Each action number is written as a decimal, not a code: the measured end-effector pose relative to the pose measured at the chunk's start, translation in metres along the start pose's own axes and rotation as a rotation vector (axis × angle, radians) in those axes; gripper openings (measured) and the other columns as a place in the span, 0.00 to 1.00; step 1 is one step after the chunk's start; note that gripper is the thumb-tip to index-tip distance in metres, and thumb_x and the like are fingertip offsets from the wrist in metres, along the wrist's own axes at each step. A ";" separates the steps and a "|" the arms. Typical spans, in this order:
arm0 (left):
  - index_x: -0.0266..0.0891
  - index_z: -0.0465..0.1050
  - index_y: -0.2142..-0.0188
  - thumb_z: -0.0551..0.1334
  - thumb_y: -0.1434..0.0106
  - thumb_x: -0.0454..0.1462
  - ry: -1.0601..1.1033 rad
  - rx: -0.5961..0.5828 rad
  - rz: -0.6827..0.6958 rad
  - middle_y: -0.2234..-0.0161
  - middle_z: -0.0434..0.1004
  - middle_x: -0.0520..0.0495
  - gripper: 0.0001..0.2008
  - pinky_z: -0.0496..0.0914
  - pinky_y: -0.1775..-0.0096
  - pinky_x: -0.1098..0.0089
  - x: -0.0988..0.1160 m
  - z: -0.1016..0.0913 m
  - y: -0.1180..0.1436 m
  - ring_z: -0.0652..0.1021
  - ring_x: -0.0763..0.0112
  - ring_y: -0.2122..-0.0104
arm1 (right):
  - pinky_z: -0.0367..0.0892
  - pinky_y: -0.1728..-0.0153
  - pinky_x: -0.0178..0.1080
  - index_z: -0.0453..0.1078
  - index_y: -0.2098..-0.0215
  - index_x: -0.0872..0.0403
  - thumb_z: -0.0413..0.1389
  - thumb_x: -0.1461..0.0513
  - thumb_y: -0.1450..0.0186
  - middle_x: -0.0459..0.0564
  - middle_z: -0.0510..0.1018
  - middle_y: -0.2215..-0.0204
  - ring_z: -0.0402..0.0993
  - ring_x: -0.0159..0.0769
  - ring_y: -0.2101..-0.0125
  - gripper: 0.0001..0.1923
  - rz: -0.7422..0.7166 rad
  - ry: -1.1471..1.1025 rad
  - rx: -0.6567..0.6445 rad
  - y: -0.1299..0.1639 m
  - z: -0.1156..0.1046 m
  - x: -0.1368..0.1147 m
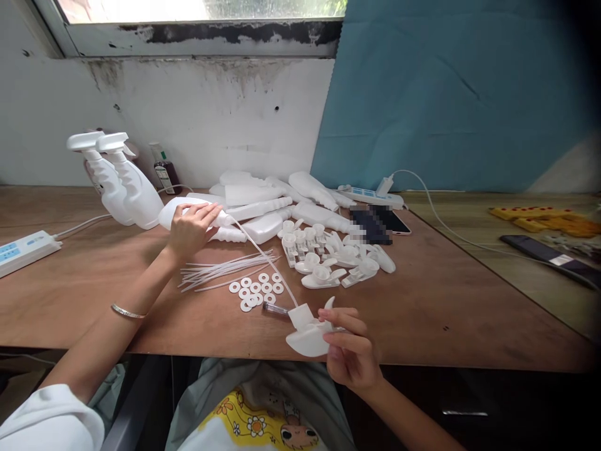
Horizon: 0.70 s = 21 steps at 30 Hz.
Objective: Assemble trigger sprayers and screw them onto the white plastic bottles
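My left hand [195,227] is wrapped over a white plastic bottle [176,210] tipped on its side, its neck pointing right. Between the fingers of my right hand [352,347] is a white trigger sprayer head [307,338], low near the table's front edge. A thin white dip tube [265,257] runs from the sprayer head up to the bottle's mouth; whether its tip is inside cannot be made out. Below the tube lie several white ring washers [255,288] and a bundle of loose tubes [220,270]. Several more sprayer heads [323,254] are heaped to the right.
Several white bottles [258,203] are piled against the wall. Two bottles with sprayers [124,181] stand at the left, near a dark bottle [164,169]. Power strips [28,250], a tablet [387,219], a phone [554,257] and a white cable [441,219] also lie around.
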State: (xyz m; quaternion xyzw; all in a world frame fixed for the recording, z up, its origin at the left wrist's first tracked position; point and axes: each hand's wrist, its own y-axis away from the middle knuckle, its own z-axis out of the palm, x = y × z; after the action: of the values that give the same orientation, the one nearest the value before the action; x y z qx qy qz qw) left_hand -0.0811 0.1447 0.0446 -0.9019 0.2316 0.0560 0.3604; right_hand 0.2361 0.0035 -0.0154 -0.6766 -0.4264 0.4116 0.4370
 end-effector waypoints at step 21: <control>0.37 0.65 0.49 0.53 0.36 0.35 -0.171 0.119 0.120 0.51 0.72 0.43 0.16 0.55 0.53 0.54 0.016 -0.024 -0.001 0.73 0.59 0.54 | 0.68 0.68 0.41 0.61 0.59 0.56 0.45 0.71 0.41 0.58 0.68 0.57 0.69 0.38 0.61 0.13 0.024 -0.044 -0.059 -0.002 0.004 0.000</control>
State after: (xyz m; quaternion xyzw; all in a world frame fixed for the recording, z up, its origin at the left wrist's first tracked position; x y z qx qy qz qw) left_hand -0.0680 0.1227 0.0584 -0.8554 0.2565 0.1403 0.4275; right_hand 0.2318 0.0048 -0.0150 -0.6850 -0.4395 0.4190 0.4025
